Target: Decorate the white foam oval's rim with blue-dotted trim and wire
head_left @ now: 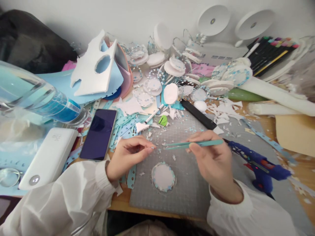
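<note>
My right hand [213,160] grips teal tweezers [190,144] that point left across the grey cutting mat [194,186]. Their tips almost meet the fingertips of my left hand [128,155], which pinches a tiny piece too small to make out. Just below both hands a white foam disc [163,177] with a ring of small blue pieces around its edge lies flat on the mat. Both arms wear white sleeves.
A blue hot-glue gun [258,164] lies right of the mat. A dark phone [98,133], white power bank [49,157] and water bottle [36,98] sit left. Several foam discs, paper scraps, a black ruler [198,114], a pen [154,114] and markers [270,54] crowd the back.
</note>
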Available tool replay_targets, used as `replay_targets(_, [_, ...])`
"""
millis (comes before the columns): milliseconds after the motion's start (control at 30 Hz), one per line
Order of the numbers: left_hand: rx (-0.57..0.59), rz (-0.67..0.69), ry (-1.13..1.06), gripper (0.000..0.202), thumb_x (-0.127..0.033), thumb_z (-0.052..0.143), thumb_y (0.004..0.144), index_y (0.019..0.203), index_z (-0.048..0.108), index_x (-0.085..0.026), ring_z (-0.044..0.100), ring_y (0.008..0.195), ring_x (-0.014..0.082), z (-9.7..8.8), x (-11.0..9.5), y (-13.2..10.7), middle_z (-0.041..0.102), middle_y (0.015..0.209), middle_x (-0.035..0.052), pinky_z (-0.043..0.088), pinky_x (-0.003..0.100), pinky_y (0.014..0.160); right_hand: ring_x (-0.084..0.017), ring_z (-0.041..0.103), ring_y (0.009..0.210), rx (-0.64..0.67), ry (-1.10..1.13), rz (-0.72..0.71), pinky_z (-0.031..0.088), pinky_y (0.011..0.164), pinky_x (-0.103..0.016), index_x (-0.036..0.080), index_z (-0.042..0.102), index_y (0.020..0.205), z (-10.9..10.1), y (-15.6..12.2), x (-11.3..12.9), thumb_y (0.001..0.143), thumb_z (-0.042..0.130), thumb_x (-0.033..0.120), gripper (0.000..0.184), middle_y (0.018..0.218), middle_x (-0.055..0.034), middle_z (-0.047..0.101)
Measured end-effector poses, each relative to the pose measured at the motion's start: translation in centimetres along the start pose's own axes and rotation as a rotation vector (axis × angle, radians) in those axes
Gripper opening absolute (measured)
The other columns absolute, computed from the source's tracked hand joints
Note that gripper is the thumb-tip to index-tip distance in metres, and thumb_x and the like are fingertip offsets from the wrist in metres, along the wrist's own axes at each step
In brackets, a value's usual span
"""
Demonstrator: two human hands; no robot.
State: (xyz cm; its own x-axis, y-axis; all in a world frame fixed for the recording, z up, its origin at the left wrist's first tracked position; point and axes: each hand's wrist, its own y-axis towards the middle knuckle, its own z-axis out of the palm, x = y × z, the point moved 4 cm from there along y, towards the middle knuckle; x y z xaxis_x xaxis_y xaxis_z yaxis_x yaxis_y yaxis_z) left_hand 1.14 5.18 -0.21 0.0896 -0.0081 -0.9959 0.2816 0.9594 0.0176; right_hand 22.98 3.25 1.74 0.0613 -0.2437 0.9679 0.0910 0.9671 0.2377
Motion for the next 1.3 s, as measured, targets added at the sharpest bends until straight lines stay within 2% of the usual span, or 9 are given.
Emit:
replay_targets(167, [0.017, -0.06, 0.006, 0.009, -0.012, 0.073, 0.078, 0.076, 0.078, -0.019, 0.061, 0.066, 0.0109, 0.3, -0.1, -0.1, 0.072, 0.072, 0.0028, 0.048, 0.02, 0.062, -0.016, 0.071, 0.078, 0.084, -0.016, -0.157, 0.059, 0.069, -0.03, 0.025, 0.069, 0.094, 1.7, -0.9, 1.2, 0.085, 0.066, 0.009, 0.019, 0.081, -0.0002, 0.071])
replay_targets(367, [0.056, -0.079, 0.004, 0.007, -0.012, 0.074, 0.076, 0.071, 0.077, -0.017, 0.059, 0.064, 0.012, 0.6, -0.3, -0.2, 0.069, 0.068, 0.0033, 0.046, 0.022, 0.06, -0.017, 0.071, 0.076, 0.093, -0.04, -0.173, 0.059, 0.066, -0.031, 0.025, 0.069, 0.094, 2.0, -1.0, 1.7, 0.082, 0.067, 0.006, 0.023, 0.08, -0.0007, 0.073])
replay_targets(500, [0.074, -0.076, 0.008, 0.005, -0.015, 0.075, 0.075, 0.071, 0.076, -0.015, 0.055, 0.06, 0.0117, 0.7, -0.1, -0.3, 0.067, 0.065, 0.0038, 0.041, 0.023, 0.055, -0.015, 0.071, 0.076, 0.071, -0.012, -0.086, 0.057, 0.068, -0.028, 0.025, 0.069, 0.089, 1.9, -1.0, 1.1, 0.083, 0.068, 0.008, 0.018, 0.079, 0.0008, 0.072])
replay_targets(667, [0.114, -0.052, 0.009, 0.004, -0.015, 0.074, 0.076, 0.072, 0.076, -0.016, 0.051, 0.058, 0.0107, 0.8, 0.0, -0.5, 0.064, 0.065, 0.0031, 0.038, 0.023, 0.053, -0.009, 0.06, 0.062, 0.028, 0.115, 0.173, 0.049, 0.058, -0.023, 0.025, 0.069, 0.084, 1.4, -1.3, -1.0, 0.085, 0.072, 0.021, 0.005, 0.074, 0.0026, 0.067])
replay_targets(867, [0.162, -0.025, 0.019, 0.006, -0.014, 0.073, 0.078, 0.078, 0.078, -0.016, 0.052, 0.058, 0.0114, 0.8, -0.3, -0.6, 0.067, 0.068, 0.0049, 0.038, 0.024, 0.052, -0.007, 0.054, 0.054, -0.009, 0.293, 0.368, 0.043, 0.053, -0.021, 0.023, 0.069, 0.078, 1.8, -1.2, -1.7, 0.079, 0.078, 0.027, 0.01, 0.062, 0.0042, 0.061])
replay_targets(1000, [0.179, 0.004, 0.065, 0.007, -0.015, 0.071, 0.08, 0.078, 0.077, -0.016, 0.055, 0.06, 0.0129, 0.8, -0.7, -0.4, 0.068, 0.069, 0.0062, 0.04, 0.025, 0.053, -0.007, 0.053, 0.054, -0.029, 0.328, 0.376, 0.043, 0.053, -0.022, 0.022, 0.068, 0.075, 1.8, -0.7, -1.3, 0.075, 0.081, 0.03, 0.015, 0.062, 0.0042, 0.059])
replay_targets(1100, [0.166, 0.065, 0.126, 0.013, -0.016, 0.065, 0.084, 0.074, 0.073, -0.015, 0.058, 0.064, 0.0149, 0.7, -1.2, -0.2, 0.068, 0.069, 0.006, 0.044, 0.027, 0.059, -0.008, 0.053, 0.058, -0.091, 0.335, 0.337, 0.044, 0.056, -0.023, 0.023, 0.067, 0.075, 1.0, -0.1, -1.1, 0.074, 0.08, 0.031, 0.016, 0.067, 0.004, 0.058])
replay_targets(1300, [-0.023, 0.173, 0.467, 0.021, -0.018, 0.052, 0.089, 0.069, 0.055, -0.018, 0.049, 0.064, 0.0136, -0.8, -3.0, 0.5, 0.053, 0.067, -0.0005, 0.04, 0.027, 0.062, -0.007, 0.05, 0.059, -0.248, 0.356, 0.312, 0.043, 0.056, -0.022, 0.023, 0.066, 0.075, -1.0, 0.7, -1.8, 0.069, 0.082, 0.027, 0.018, 0.068, 0.0052, 0.055])
